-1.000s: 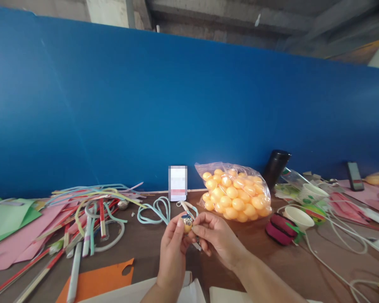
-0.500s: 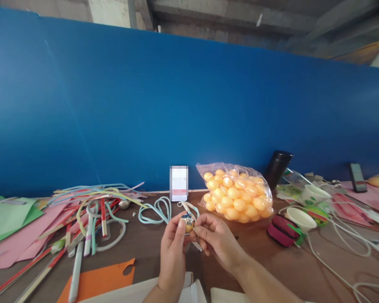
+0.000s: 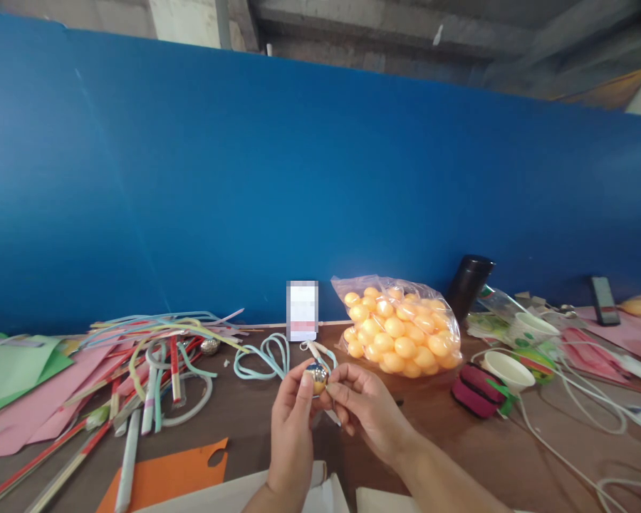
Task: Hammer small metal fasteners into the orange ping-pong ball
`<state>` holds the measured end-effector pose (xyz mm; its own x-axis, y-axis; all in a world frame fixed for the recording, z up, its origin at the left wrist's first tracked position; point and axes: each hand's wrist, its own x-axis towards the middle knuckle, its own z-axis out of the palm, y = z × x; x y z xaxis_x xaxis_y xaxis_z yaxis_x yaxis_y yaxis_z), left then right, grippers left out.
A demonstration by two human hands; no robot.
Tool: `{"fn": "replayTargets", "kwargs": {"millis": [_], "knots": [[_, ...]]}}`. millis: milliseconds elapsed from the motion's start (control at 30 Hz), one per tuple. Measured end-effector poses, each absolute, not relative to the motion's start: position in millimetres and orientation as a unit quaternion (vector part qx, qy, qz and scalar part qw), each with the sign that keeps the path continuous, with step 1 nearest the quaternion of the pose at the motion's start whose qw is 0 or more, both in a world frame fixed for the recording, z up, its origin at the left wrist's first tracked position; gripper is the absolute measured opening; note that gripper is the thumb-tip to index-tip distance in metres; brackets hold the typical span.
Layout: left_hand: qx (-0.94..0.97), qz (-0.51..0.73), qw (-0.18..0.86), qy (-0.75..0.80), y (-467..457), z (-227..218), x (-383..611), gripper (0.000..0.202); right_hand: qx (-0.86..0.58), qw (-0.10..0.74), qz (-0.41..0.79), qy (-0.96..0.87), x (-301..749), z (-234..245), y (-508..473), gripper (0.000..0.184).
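Observation:
A shiny silver ball (image 3: 318, 377) sits between the thumb and fingers of my left hand (image 3: 293, 417), above the table in front of me. My right hand (image 3: 366, 406) is closed in a pinch right at the ball's right side. Whatever its fingertips pinch is too small or hidden to make out. Below the fingers a narrow white strip (image 3: 332, 417) shows in part. Just behind the hands lie a coiled light blue cord (image 3: 261, 360) and a badge (image 3: 302, 313) propped against the blue partition.
A clear bag of orange balls (image 3: 400, 335) stands behind my right hand. Farther right are a black bottle (image 3: 468, 285), a maroon pouch (image 3: 478, 390), a paper cup (image 3: 508, 372) and white cables. Leftward lie tubes, sticks, another silver ball (image 3: 209, 345) and orange paper (image 3: 174, 470).

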<state>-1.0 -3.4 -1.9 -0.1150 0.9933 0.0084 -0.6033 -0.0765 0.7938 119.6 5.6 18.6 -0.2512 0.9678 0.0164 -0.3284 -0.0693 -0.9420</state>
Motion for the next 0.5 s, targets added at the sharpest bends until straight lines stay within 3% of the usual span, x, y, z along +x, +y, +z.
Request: {"fn": "replayTargets", "kwargs": {"millis": [500], "knots": [[0.297,0.680,0.578,0.339,-4.6,0.7,0.8,0.043,-0.332,0.508,0.650,-0.456,116.8,18.9,5.8,0.028]]}}
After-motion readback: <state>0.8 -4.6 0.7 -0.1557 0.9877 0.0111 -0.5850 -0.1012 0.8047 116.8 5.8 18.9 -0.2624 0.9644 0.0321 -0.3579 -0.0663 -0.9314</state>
